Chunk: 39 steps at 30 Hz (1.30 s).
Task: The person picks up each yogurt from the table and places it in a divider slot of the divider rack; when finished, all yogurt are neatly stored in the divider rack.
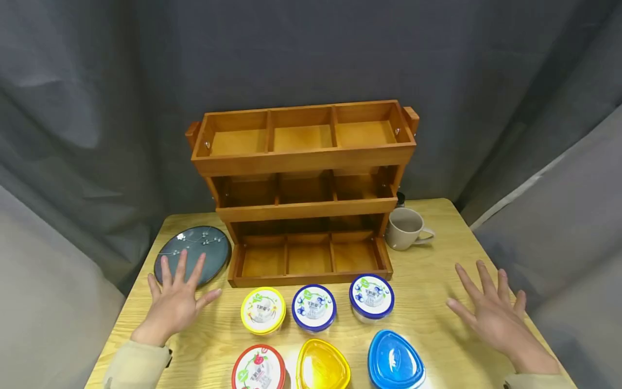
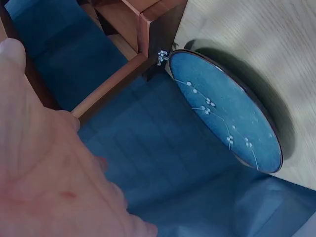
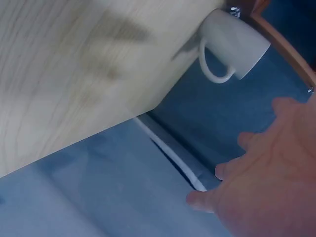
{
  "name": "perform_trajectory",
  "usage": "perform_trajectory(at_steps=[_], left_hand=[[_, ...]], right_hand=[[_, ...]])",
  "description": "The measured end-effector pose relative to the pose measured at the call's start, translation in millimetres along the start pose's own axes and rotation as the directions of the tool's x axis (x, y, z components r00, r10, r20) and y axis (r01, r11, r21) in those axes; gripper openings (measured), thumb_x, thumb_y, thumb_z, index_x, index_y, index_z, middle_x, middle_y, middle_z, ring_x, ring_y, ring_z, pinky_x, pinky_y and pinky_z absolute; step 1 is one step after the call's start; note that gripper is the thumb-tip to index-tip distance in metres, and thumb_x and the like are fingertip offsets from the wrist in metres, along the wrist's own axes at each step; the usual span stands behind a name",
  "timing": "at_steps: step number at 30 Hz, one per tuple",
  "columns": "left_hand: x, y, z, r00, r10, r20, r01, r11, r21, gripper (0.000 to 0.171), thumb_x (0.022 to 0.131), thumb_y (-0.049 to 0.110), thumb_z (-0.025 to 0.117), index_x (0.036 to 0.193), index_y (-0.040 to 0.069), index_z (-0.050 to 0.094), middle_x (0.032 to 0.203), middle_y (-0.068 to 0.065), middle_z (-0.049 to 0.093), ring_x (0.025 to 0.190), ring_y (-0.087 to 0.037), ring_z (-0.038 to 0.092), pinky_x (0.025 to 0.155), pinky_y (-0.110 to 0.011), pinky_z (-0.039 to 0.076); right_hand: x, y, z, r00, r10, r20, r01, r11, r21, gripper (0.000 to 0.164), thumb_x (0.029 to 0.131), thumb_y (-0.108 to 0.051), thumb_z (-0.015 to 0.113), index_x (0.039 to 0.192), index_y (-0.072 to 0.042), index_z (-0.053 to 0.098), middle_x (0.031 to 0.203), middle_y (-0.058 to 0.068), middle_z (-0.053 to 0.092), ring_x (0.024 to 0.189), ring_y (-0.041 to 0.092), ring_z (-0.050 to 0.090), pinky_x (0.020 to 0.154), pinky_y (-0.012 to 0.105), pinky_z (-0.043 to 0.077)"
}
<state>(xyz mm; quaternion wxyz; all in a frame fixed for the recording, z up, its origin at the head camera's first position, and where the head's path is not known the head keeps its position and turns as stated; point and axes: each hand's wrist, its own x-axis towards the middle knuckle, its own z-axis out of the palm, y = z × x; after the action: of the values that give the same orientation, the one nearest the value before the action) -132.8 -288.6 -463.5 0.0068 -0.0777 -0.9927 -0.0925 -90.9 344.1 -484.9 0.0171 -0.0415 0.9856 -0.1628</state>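
In the head view my left hand (image 1: 173,302) is spread with nothing in it, nearest the dark blue plate (image 1: 214,243). My right hand (image 1: 495,313), likewise spread, holds nothing on the right side, with the beige mug (image 1: 404,229) beyond it. Between the hands are round lidded cups: one with a yellow rim (image 1: 263,310), two with blue rims, left (image 1: 313,308) and right (image 1: 371,296), and one with a red rim (image 1: 259,368). Nearer the front lie a yellow rounded-triangular lidded box (image 1: 323,366) and a blue one (image 1: 396,360).
A three-tier wooden rack (image 1: 303,162) with divided compartments stands at the back of the wooden table (image 1: 427,281). A small black-topped item (image 1: 400,199) shows partly behind the mug. Grey curtains (image 1: 311,54) hang behind and at both sides.
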Motion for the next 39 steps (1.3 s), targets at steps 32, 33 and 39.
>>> perform_trajectory(at_steps=[32,33,39], left_hand=[[82.0,-1.3,69.7,0.952,-0.206,0.227,0.306,0.702,-0.644,0.051,0.105,0.015,0.052,0.145,-0.014,0.037,0.141,-0.034,0.046,0.129,-0.045,0.046,0.104,-0.053,0.041],[81.4,-1.7,71.9,0.952,-0.208,0.222,0.304,0.704,-0.642,0.051,0.105,0.016,0.051,0.145,-0.013,0.038,0.14,-0.033,0.047,0.128,-0.044,0.047,0.104,-0.053,0.041],[81.9,4.0,82.4,0.96,-0.203,0.191,0.279,0.722,-0.634,0.051,0.105,0.018,0.052,0.143,-0.013,0.041,0.138,-0.032,0.049,0.128,-0.045,0.047,0.103,-0.053,0.042]], right_hand=[[61,-119,21,0.966,-0.18,0.184,0.175,0.984,0.047,0.101,0.08,-0.071,0.066,0.151,-0.004,0.04,0.146,0.029,0.042,0.129,0.049,0.044,0.099,0.064,0.041],[62,-120,23,0.964,-0.178,0.196,0.171,0.984,0.049,0.104,0.078,-0.072,0.066,0.152,-0.004,0.038,0.147,0.029,0.041,0.13,0.049,0.044,0.1,0.064,0.04],[63,-120,29,0.952,-0.165,0.257,0.149,0.986,0.08,0.117,0.07,-0.072,0.074,0.154,-0.002,0.032,0.151,0.03,0.034,0.133,0.049,0.039,0.104,0.063,0.037]])
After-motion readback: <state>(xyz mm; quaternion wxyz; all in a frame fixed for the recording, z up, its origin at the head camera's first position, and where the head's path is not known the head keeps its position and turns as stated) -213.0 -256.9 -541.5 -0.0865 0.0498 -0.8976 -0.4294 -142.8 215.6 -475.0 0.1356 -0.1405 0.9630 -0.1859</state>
